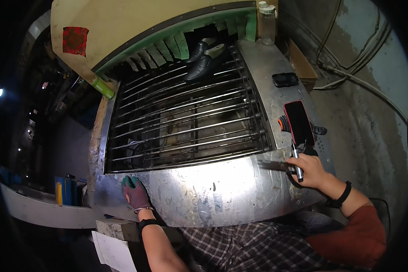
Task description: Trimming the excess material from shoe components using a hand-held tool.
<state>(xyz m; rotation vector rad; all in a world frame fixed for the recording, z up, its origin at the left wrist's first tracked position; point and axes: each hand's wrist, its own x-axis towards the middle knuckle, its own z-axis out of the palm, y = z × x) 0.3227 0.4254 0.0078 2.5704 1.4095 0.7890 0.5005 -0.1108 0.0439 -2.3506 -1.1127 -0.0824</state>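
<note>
The single head view looks steeply down from just above the metal conveyor machine [213, 190], facing its barred rack [186, 122], which runs away toward the top edge. It sits close: the machine's front plate fills the middle, and the person's forearms enter from the lower edge. Fisheye bending curves the machine's straight edges toward the rim.

Right hand [309, 170] grips a pen [297, 161]; gloved left hand [135, 192] rests on metal conveyor [213, 195].
</note>
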